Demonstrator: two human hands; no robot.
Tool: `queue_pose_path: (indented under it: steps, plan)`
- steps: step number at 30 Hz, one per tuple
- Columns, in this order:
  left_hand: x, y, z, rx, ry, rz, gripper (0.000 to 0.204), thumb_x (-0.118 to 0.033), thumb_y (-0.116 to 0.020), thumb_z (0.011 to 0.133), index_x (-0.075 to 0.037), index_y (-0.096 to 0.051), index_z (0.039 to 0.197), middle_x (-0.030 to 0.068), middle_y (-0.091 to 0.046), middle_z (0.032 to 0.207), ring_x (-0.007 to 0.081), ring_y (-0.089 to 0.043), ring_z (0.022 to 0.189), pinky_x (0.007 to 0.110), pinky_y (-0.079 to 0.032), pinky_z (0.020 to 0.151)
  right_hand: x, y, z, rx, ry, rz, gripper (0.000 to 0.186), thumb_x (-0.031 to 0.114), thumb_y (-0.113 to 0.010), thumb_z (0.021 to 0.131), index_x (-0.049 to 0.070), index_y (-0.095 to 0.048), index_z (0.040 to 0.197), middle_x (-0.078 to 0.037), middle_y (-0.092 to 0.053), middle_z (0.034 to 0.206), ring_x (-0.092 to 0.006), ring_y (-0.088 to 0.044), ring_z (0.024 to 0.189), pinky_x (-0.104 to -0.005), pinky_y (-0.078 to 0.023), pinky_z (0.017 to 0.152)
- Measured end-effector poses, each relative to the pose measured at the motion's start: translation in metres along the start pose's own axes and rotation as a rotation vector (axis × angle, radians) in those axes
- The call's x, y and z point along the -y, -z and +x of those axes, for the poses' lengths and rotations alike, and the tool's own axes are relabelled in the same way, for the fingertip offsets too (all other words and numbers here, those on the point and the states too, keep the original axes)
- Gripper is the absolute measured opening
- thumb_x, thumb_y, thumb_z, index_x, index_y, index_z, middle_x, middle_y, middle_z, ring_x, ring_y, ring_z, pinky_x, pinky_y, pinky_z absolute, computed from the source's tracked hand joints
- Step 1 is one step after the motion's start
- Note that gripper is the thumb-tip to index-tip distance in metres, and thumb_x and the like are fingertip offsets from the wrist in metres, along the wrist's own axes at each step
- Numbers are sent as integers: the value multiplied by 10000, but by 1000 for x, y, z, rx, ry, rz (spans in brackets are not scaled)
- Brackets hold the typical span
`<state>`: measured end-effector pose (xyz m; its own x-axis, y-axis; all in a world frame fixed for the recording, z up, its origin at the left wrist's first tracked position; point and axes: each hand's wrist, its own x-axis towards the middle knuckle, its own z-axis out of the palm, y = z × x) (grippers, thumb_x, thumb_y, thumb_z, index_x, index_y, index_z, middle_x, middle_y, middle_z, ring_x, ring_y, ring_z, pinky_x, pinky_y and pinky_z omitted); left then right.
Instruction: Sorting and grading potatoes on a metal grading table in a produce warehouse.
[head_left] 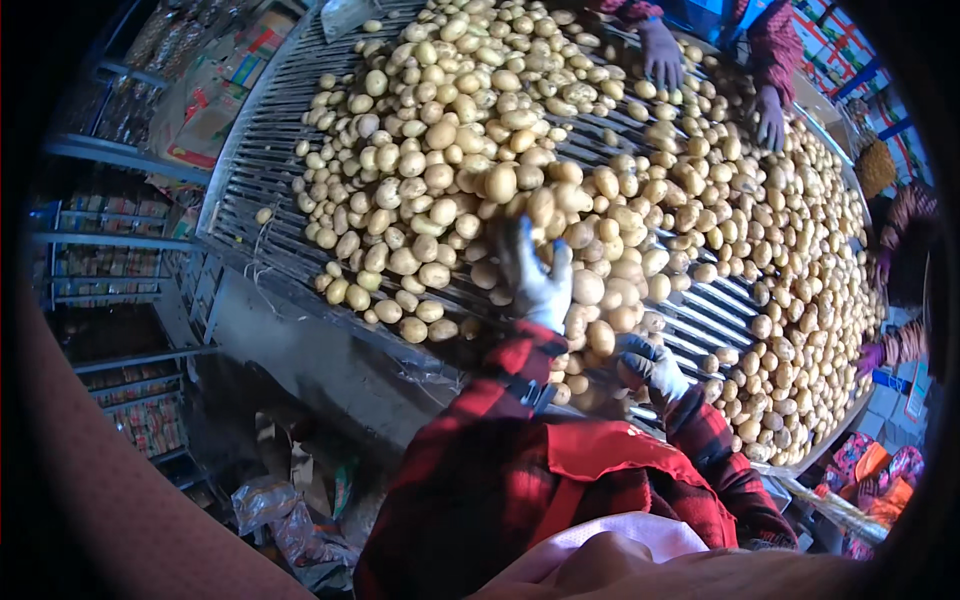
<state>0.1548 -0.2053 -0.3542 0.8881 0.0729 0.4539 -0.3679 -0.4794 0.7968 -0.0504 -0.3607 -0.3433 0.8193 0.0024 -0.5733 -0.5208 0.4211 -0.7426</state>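
Pale yellow potatoes [440, 135] lie in a broad heap over a slatted metal sorting table [240, 205]. My left hand [542, 283], in a white work glove with blue fingers, reaches into the heap. Its thumb stands apart from the fingers, which touch potatoes and are slightly blurred. Closer to the near edge, my right hand [655, 366] wears the same kind of glove. Its fingers curl downward beside several potatoes, and whatever is under them is hidden. Bare slats [715, 315] show to the right of that hand.
Across the table, a co-worker's purple-gloved hands [662, 58] rest among the potatoes. More gloved hands [872, 357] work at the right edge. Blue metal racks [120, 240] stand at the left. Crumpled plastic bags [275, 510] lie below the table, and colourful cloth [880, 475] sits at lower right.
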Motion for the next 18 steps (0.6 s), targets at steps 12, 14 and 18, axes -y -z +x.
queue_pose_path:
  steps: [12, 14, 18]
  plan:
    - [-103, -134, -20, 905, -228, 241, 696, -585, -681, 831, -372, -503, 1470, 106, -119, 1682, 517, -123, 1491, 740, -112, 1157, -2, 32, -71, -333, 219, 267, 492, 243, -718, 938, 19, -571, 1350, -88, -711, 1027, -187, -677, 891, -315, -549, 790]
    - [-73, -121, -38, 929, -427, 53, 703, -537, -719, 822, -335, -513, 1462, 114, -167, 1668, 503, -142, 1489, 695, -134, 1180, -3, 29, -63, -279, 221, 339, 488, 275, -699, 950, 31, -563, 1351, -86, -691, 1009, -195, -674, 841, -333, -558, 748]
    - [-54, -35, -37, 1016, -397, -150, 539, -360, -766, 838, -208, -641, 1340, 144, -359, 1578, 446, -274, 1455, 606, -178, 1202, 17, 11, -54, -280, 244, 410, 494, 336, -673, 966, 46, -548, 1346, -85, -673, 1097, -205, -678, 897, -335, -570, 769]
